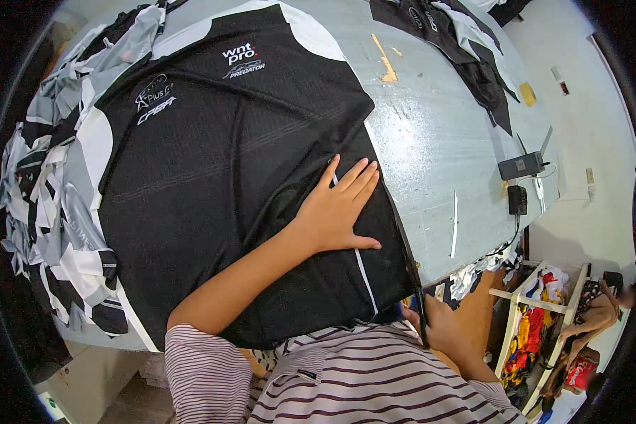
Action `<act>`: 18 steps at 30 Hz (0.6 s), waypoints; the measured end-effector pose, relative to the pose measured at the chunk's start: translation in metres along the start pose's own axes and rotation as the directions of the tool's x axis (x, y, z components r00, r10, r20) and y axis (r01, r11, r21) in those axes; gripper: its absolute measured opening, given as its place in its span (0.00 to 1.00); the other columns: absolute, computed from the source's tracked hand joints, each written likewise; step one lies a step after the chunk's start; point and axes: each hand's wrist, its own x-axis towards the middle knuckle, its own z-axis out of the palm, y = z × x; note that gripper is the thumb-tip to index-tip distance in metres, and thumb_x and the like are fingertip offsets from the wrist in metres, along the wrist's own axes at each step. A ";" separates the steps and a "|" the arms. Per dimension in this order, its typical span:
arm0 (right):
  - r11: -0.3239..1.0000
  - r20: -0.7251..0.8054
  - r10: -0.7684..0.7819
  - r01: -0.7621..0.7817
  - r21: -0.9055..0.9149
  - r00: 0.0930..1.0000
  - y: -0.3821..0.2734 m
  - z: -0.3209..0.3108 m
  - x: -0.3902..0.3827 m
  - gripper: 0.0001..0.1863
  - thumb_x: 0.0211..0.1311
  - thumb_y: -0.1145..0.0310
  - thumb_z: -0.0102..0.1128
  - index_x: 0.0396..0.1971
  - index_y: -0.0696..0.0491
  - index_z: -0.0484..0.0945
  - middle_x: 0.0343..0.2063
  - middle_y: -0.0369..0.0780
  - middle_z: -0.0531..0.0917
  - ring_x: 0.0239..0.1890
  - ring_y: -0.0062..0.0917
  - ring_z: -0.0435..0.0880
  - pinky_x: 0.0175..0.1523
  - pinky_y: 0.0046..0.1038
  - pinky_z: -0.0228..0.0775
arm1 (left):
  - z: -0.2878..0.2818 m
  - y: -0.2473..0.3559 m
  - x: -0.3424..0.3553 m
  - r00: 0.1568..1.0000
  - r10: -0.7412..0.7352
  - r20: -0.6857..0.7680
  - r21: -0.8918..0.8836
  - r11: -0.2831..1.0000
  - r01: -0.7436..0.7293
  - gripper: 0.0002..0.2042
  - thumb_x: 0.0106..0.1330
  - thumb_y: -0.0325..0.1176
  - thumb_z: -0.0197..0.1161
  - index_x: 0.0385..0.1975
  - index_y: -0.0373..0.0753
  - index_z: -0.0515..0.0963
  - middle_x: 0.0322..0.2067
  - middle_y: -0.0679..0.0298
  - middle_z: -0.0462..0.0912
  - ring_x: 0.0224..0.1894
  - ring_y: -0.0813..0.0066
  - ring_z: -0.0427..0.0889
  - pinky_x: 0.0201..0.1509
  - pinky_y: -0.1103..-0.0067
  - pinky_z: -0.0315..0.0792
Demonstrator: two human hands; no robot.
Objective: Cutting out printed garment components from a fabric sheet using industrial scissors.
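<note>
A large black jersey panel (184, 177) with white shoulder and side areas and white printed marks lies spread over the table, some folds running across it. My left hand (338, 212) rests flat on its right part, fingers spread and thumb out, across a thin white line in the cloth. Low at the table's near edge is my right hand (438, 326), closed beside the panel's right corner. A dark narrow edge (421, 311) passes in front of its fingers, with a bit of blue and orange next to it. What it grips is mostly hidden.
Grey, white and black cloth scraps (67, 233) heap along the left of the grey table (431, 169). More black pieces (466, 63) lie far right. A black box with antennas (523, 166), an adapter (517, 201) and a white strip (454, 225) sit right. A white rack (509, 332) holds coloured cloth.
</note>
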 end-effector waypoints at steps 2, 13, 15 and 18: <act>0.990 0.125 0.036 -0.053 0.134 0.992 -0.001 -0.004 0.002 0.26 0.61 0.48 0.55 0.32 0.62 0.71 0.27 0.55 0.78 0.33 0.52 0.79 0.37 0.43 0.70 | 0.000 0.000 0.000 1.000 -0.002 0.008 0.008 1.000 0.002 0.52 0.50 0.73 0.52 0.63 0.30 0.59 0.66 0.53 0.56 0.71 0.62 0.50 0.71 0.54 0.40; 0.911 0.315 0.073 -0.192 0.365 0.946 0.018 -0.012 0.004 0.23 0.65 0.51 0.53 0.28 0.61 0.71 0.17 0.45 0.76 0.21 0.32 0.78 0.27 0.30 0.68 | 0.000 0.000 0.000 1.000 -0.001 0.007 -0.011 1.000 0.001 0.52 0.49 0.72 0.53 0.63 0.30 0.59 0.67 0.53 0.56 0.71 0.63 0.50 0.71 0.55 0.39; 0.912 0.362 0.084 -0.218 0.348 0.928 0.016 -0.016 0.006 0.26 0.63 0.49 0.54 0.32 0.62 0.72 0.23 0.54 0.79 0.27 0.45 0.80 0.33 0.37 0.69 | 0.000 0.000 0.000 1.000 -0.003 0.007 -0.009 1.000 0.003 0.52 0.49 0.72 0.53 0.63 0.30 0.59 0.66 0.53 0.56 0.71 0.63 0.50 0.71 0.55 0.39; 0.963 0.269 0.046 -0.114 0.243 0.962 0.010 -0.018 0.009 0.28 0.61 0.46 0.54 0.33 0.62 0.72 0.25 0.55 0.79 0.31 0.49 0.79 0.36 0.40 0.69 | -0.001 0.000 0.000 1.000 -0.004 0.012 -0.003 1.000 0.004 0.52 0.50 0.72 0.52 0.63 0.30 0.59 0.67 0.53 0.56 0.71 0.63 0.49 0.71 0.55 0.38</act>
